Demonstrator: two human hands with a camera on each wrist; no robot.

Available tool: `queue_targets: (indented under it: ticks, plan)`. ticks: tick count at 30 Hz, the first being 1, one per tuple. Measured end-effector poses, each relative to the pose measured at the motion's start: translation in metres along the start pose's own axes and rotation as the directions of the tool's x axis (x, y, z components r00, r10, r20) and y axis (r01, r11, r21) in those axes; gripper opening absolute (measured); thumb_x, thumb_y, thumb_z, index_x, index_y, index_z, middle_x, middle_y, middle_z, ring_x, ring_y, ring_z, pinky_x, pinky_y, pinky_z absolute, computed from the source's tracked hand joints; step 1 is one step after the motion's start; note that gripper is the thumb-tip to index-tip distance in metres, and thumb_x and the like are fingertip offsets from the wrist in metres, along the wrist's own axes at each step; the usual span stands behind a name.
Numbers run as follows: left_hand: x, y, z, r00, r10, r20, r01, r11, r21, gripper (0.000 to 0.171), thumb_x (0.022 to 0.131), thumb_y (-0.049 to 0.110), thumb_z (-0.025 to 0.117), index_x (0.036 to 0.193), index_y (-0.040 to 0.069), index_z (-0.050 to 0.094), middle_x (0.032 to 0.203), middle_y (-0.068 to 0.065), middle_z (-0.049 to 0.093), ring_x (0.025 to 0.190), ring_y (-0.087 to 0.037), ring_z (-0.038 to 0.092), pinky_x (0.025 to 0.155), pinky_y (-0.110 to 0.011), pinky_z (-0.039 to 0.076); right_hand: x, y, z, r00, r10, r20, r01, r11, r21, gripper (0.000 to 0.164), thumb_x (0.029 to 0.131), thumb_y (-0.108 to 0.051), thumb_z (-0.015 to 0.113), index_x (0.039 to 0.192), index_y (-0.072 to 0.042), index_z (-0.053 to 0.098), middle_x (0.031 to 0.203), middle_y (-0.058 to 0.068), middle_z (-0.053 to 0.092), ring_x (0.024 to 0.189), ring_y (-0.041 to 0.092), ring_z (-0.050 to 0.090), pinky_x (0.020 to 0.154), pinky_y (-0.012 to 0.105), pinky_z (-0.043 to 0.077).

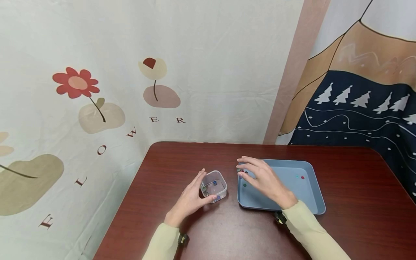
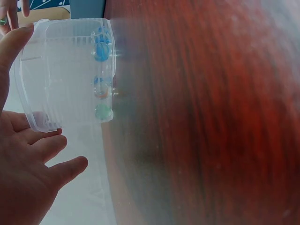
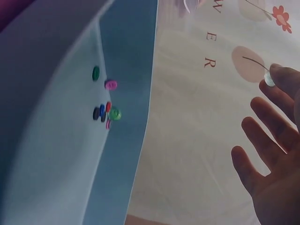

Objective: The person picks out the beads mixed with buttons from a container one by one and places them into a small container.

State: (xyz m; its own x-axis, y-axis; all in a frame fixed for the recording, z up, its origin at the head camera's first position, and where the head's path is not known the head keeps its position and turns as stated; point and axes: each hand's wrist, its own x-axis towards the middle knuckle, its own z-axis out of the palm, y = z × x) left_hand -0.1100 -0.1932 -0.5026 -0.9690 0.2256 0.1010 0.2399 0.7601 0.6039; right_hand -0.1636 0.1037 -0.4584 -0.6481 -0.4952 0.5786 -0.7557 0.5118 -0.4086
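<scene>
A small clear plastic container (image 1: pixel 220 177) stands on the table, and my left hand (image 1: pixel 188 198) holds it with thumb and fingers at its sides. Several glass marbles (image 2: pixel 101 51), blue and greenish, lie on its bottom. My right hand (image 1: pixel 264 177) is over the left end of a blue tray (image 1: pixel 286 169). Between its thumb and index finger it pinches a pale glass marble (image 3: pixel 269 78), the other fingers spread. Down in the tray, a green glass marble (image 3: pixel 115 113) lies among several small buttons (image 3: pixel 111 85) along one edge.
A red button (image 1: pixel 303 177) and a teal button (image 1: pixel 297 176) lie towards the tray's right side. The dark red wooden table (image 1: pixel 234 234) carries both tray and container. Behind it hangs a printed cloth (image 1: pixel 214 72) with flowers and letters.
</scene>
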Motion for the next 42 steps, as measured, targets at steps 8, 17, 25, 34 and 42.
queue_targets:
  ticks: [8,17,25,34,42]
  plan:
    - [0.001,-0.001,0.001,1.0,0.0,0.002,0.0,1.0,-0.001,0.099,0.084,0.049,0.083,0.159,0.002,0.037,0.167,-0.011,0.032,0.152,-0.029,0.033,0.118,-0.054,0.034,-0.002,-0.006,0.013,0.999,-0.015,-0.029,0.016,1.0,0.027,0.027,0.092,-0.018,0.08,0.118,-0.011,0.077,0.135,0.005,0.068,0.131,0.026,0.059,0.1,0.052,0.051]
    - [0.002,-0.001,0.001,1.0,-0.006,0.004,0.006,1.0,0.009,0.099,0.084,0.049,0.082,0.159,0.003,0.038,0.167,-0.01,0.032,0.152,-0.03,0.034,0.117,-0.055,0.035,-0.001,-0.014,0.029,0.998,-0.014,-0.058,0.02,0.994,0.107,0.026,0.091,-0.014,0.08,0.117,-0.009,0.077,0.134,0.007,0.068,0.13,0.027,0.06,0.1,0.048,0.053]
    - [0.002,-0.001,0.001,1.0,0.0,0.002,0.0,1.0,0.003,0.098,0.085,0.048,0.082,0.159,0.002,0.038,0.167,-0.011,0.032,0.151,-0.03,0.034,0.118,-0.054,0.035,-0.002,-0.02,0.049,0.999,-0.024,-0.045,0.03,0.99,0.139,0.025,0.091,-0.014,0.08,0.115,-0.007,0.078,0.13,0.006,0.07,0.13,0.028,0.061,0.102,0.049,0.052]
    - [0.002,-0.002,0.001,1.0,0.008,0.006,-0.008,1.0,-0.001,0.099,0.086,0.051,0.081,0.159,0.002,0.037,0.167,-0.011,0.032,0.151,-0.03,0.034,0.117,-0.054,0.036,-0.004,-0.021,0.065,0.999,0.022,0.038,-0.027,0.993,0.112,0.022,0.095,-0.017,0.077,0.116,-0.009,0.078,0.132,0.004,0.069,0.133,0.024,0.059,0.103,0.05,0.051]
    - [0.002,-0.002,0.0,1.0,0.004,0.009,-0.004,1.0,0.01,0.099,0.086,0.052,0.08,0.159,0.002,0.037,0.167,-0.011,0.031,0.151,-0.031,0.035,0.117,-0.054,0.035,-0.003,-0.021,0.072,0.998,0.023,0.06,-0.028,0.996,0.087,0.02,0.095,-0.017,0.077,0.113,-0.009,0.079,0.132,0.005,0.07,0.131,0.025,0.06,0.103,0.051,0.051]
